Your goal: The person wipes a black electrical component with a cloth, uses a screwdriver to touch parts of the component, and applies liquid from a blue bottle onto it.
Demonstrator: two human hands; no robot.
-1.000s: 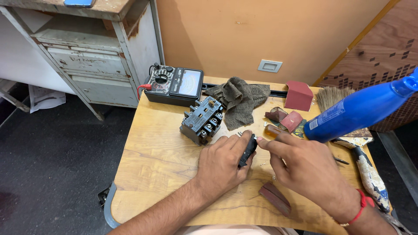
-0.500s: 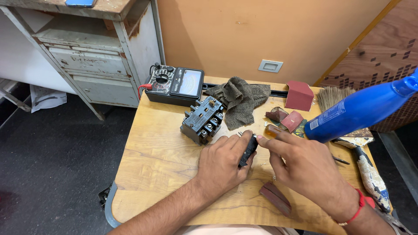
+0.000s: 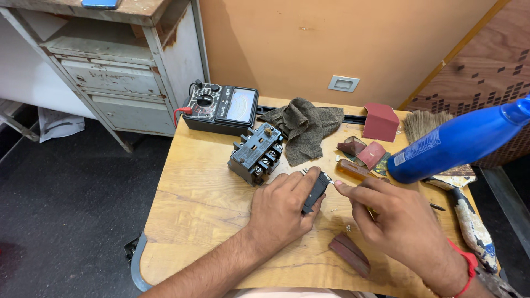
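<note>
Black part [image 3: 316, 193] looks small, stiff and light; your left hand [image 3: 281, 209] grips its body while your right hand [image 3: 397, 223] pinches at its metal tip, fingers closed.

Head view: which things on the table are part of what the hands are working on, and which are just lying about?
In hand:
small black part, held by left hand
right hand, fingertips at its top end

Lying about:
black contactor block
analog meter
grey rag
blue bottle
brush
sandpaper pieces
</note>
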